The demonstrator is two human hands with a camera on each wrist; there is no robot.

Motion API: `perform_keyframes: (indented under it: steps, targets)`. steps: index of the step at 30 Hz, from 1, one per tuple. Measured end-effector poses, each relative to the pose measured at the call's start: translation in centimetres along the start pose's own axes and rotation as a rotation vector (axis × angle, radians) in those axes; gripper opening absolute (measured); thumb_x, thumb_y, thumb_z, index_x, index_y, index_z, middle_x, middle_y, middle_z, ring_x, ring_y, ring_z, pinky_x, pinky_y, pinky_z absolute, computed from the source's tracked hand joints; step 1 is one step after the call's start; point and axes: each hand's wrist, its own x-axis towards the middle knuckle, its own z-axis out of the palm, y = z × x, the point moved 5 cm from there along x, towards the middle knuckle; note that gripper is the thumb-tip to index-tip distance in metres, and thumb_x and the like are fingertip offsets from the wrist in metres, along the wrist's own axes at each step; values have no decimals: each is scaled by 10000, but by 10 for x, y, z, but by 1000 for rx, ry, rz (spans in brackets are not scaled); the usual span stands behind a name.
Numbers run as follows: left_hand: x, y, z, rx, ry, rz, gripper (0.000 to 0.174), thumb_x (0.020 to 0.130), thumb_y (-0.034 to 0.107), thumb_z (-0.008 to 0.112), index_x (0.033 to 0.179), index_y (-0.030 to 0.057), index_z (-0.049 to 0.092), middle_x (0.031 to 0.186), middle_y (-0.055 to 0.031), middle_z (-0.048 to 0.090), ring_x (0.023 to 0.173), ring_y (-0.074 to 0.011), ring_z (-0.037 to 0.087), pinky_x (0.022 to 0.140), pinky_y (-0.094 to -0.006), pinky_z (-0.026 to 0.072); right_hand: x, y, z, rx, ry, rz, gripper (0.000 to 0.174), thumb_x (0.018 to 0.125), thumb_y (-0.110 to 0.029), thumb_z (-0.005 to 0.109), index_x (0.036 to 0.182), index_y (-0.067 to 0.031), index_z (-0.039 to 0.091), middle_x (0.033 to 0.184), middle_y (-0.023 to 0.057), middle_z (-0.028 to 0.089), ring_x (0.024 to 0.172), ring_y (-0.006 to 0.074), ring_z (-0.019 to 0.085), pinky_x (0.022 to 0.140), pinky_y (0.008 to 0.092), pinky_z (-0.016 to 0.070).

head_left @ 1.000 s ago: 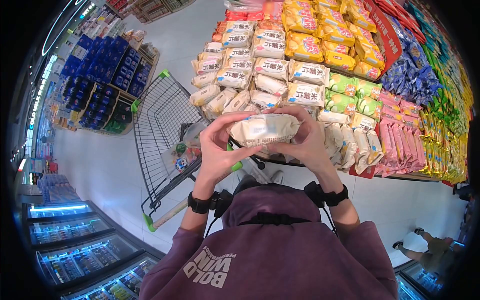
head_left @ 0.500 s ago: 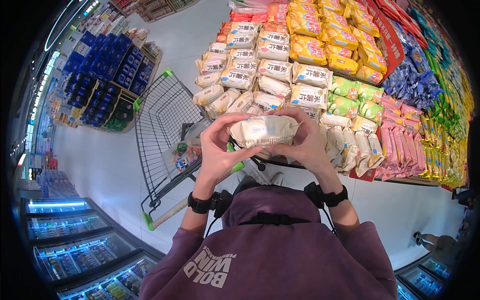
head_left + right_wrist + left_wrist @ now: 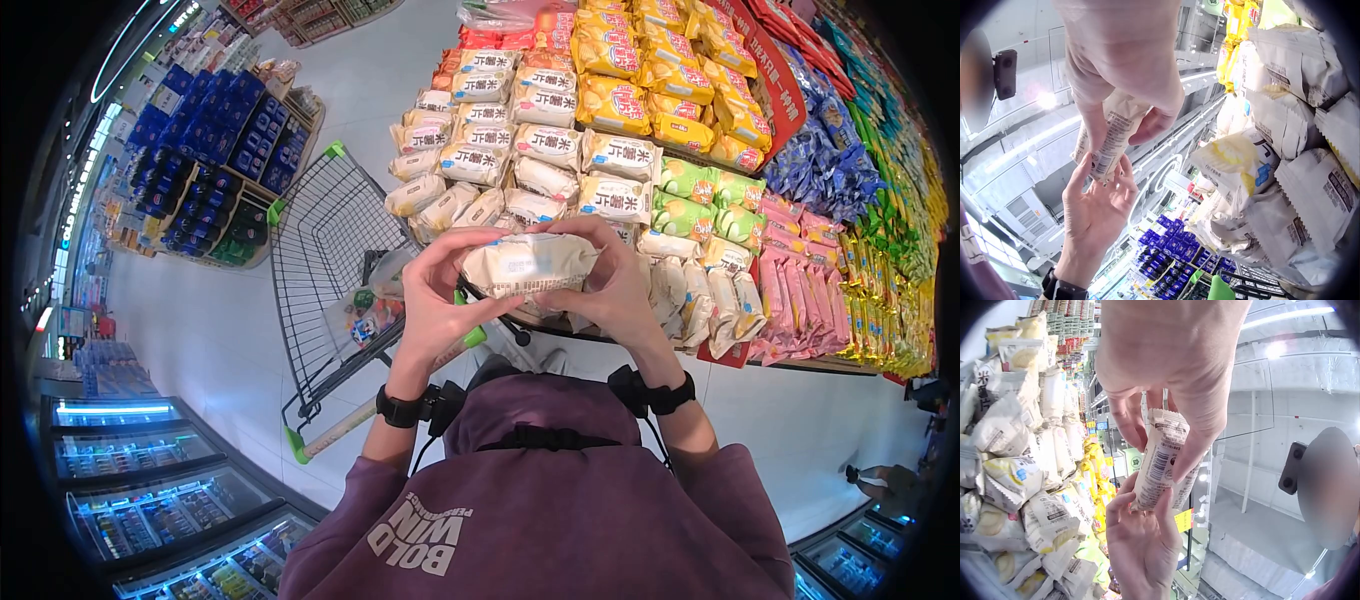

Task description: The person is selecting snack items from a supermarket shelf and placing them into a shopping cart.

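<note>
A cream-coloured snack packet [image 3: 530,266] is held level in front of the chest, between both hands. My left hand [image 3: 440,290] grips its left end, thumb along the near lower edge and fingers over the top. On the other end, my right hand [image 3: 615,285] grips it the same way, the thumbs coming close together below. Small print and a barcode show on the packet [image 3: 1161,464] in the left wrist view. Printed text also covers the packet [image 3: 1116,134] in the right wrist view. Behind the hands lie stacked packets [image 3: 475,160] of similar cream colour.
A wire shopping cart [image 3: 335,250] with green corners stands at the left, a few goods inside. Yellow packets [image 3: 612,100], green packets [image 3: 685,180] and pink packets [image 3: 800,285] fill the display. Blue boxed stock [image 3: 205,120] and glass-door cases [image 3: 150,490] stand further left. Another person's legs [image 3: 880,478] show at right.
Both hands keep their grip; the packet has tilted slightly, its printed side turning a little more toward the head camera. The person at far right has moved further right.
</note>
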Motion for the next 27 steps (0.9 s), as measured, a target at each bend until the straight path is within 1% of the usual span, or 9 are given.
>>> perform_keyframes:
  steps: [14,15,18,21,23,27]
  targets:
    - [7,-4,2,-3,3,1,627,585,-94,832,1156,-14,583,1195,-140,604,1108,-202,591,984,-365,484,7,1,-6,15,5,8,598,687,35,807,1204,-41,517,1238,85,584,1144,168,566,1001,345,467]
    - [8,-4,1,1,3,6,632,587,-94,832,1161,-16,579,1193,-137,605,1103,-199,593,983,-362,484,7,2,-6,-2,7,12,597,691,22,810,1206,-42,515,1228,82,586,1135,165,569,994,341,467]
    - [5,-8,-1,-48,47,-79,641,606,-77,825,1185,-24,557,1172,-118,611,1083,-181,598,968,-341,482,7,5,-7,-19,15,36,600,702,-23,824,1212,-45,509,1197,73,589,1109,153,575,971,327,470]
    - [4,-6,-1,-110,50,-114,577,673,-50,813,1183,-42,545,1138,-104,629,1058,-154,610,928,-299,493,6,3,-4,14,27,76,608,710,-76,838,1215,-47,501,1169,63,587,1087,140,575,945,313,474]
    - [5,-5,0,-132,57,-132,555,688,-45,804,1179,-43,545,1125,-103,637,1037,-147,618,912,-291,500,6,2,0,20,31,95,611,716,-107,843,1215,-47,496,1157,61,584,1080,133,572,931,306,477]
    - [4,-6,-2,-150,60,-177,540,700,-38,798,1177,-43,546,1119,-102,644,1028,-137,622,903,-285,502,7,1,3,-13,36,109,602,728,-125,837,1216,-45,493,1158,64,586,1075,132,573,920,301,482]
